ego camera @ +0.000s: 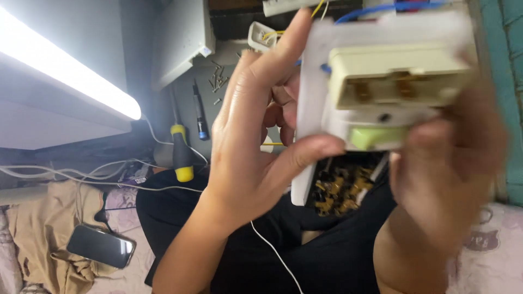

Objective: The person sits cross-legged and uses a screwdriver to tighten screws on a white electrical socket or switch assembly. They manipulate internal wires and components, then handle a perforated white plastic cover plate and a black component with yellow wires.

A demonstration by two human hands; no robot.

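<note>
Phone (101, 246) left of hands; screwdriver (181, 152) behind phone.

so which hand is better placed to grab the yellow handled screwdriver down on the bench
Left, probably. The left hand only steadies the white socket plate with thumb and fingertips, and the screwdriver lies on its side. The right hand grips the plate from the far side and seems to bear it.

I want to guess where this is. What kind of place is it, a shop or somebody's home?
Probably a small home repair corner. Screwdrivers and loose screws lie by a tube light, and both hands, left hand and right hand, hold an opened white socket plate.
</note>
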